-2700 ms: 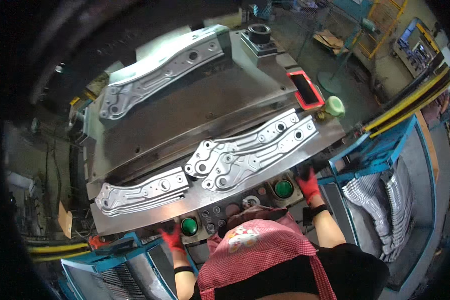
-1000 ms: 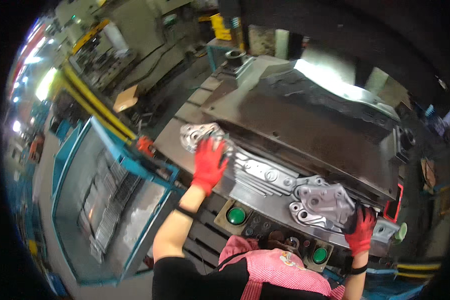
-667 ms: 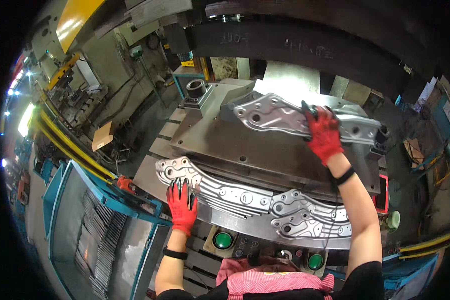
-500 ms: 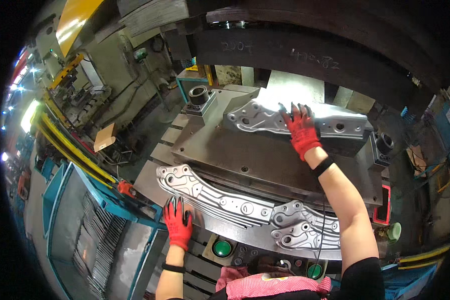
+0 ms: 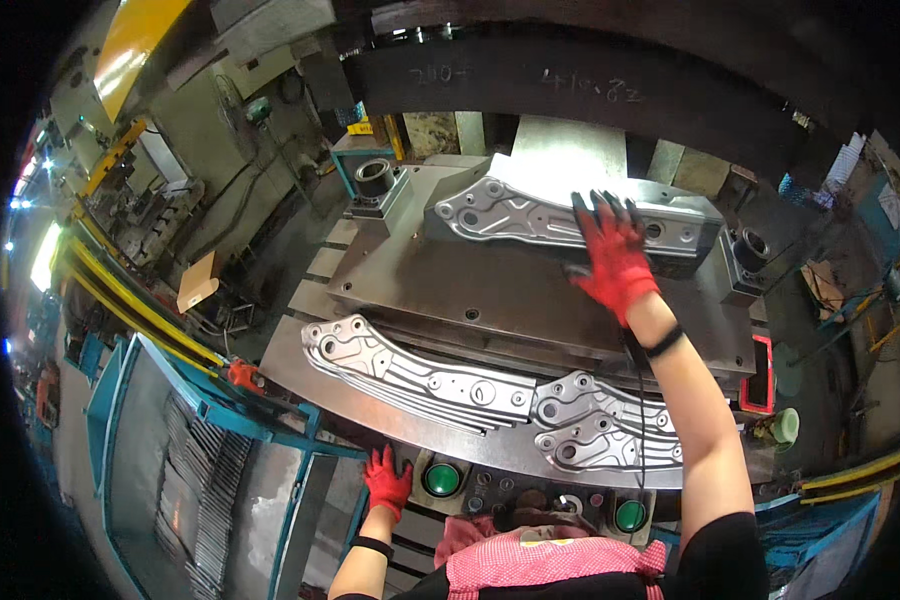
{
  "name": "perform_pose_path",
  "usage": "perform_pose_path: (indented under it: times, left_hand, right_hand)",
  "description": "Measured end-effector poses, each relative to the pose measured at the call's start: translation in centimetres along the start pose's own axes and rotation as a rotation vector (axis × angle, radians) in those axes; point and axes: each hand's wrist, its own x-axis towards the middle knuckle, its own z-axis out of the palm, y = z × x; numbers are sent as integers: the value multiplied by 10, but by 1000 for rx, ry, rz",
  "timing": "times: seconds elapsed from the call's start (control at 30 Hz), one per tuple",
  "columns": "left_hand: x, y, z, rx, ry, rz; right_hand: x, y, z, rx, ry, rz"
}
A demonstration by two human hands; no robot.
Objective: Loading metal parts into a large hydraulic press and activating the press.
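Pale, chalk-like handwritten characters (image 5: 592,88) are standing in two groups on the broad, dark metal beam (image 5: 500,92).

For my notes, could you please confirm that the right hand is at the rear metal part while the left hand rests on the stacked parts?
Not quite: the head view shows the left hand off the stacked parts, beside a green button. The right hand is at the rear metal part.

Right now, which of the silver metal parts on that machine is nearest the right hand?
The rear metal part, partly covered by the red-gloved right hand; the other metal parts lie along the front ledge.
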Motion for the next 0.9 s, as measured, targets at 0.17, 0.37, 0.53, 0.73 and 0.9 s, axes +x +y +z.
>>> perform_pose_path:
  times: [0.17,0.37,0.53,0.73,0.9]
  left_hand:
    - [-4,-32,54,-732,-455,-301]
    - [28,-10,71,-459,-524,-137]
    - [43,-24,93,-472,-572,-94]
    - [43,-42,111,-568,-489,-97]
    - [50,-50,119,-457,-472,-88]
  right_hand:
    - [-181,36,-38,196,58,364]
    - [-500,51,-10,-45,247,1311]
    - [-625,-8,95,790,-403,1443]
    - [-589,-27,92,645,-590,1443]
    - [-572,-31,84,594,-544,1466]
